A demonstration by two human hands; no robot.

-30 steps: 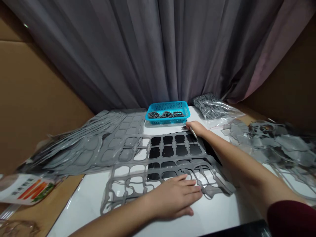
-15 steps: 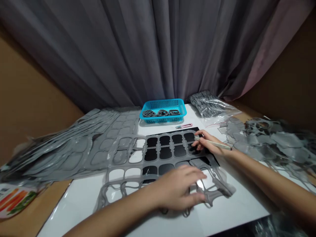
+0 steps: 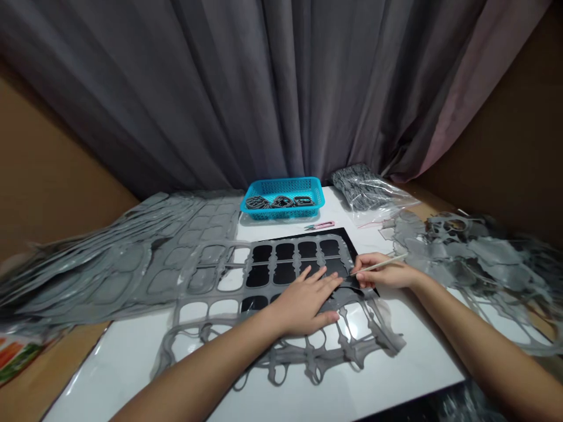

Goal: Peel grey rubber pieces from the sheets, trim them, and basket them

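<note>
My left hand (image 3: 308,302) lies flat with spread fingers on a grey see-through sheet (image 3: 269,290) full of rounded cut-out openings. My right hand (image 3: 373,271) is closed around a thin pale pen-like tool (image 3: 387,262), its tip down at the sheet just beyond my left fingertips. What kind of tip it has is too small to make out. Under this part of the sheet lies a black board (image 3: 349,237), showing dark through the openings. Toward me the sheet becomes a loose web of strips (image 3: 323,356).
Behind the board stand a blue basket (image 3: 281,214) holding grey cord-like loops and small pink-handled snips (image 3: 323,225). Many layered grey sheets (image 3: 132,258) cover the left side. A clear bag (image 3: 365,187) and heaped scraps (image 3: 488,252) are at the right, before a curtain (image 3: 246,105).
My left hand has moved up and flattened onto the sheet. My right hand has come down toward me with the pen-like tool, from the top row to a lower opening.
</note>
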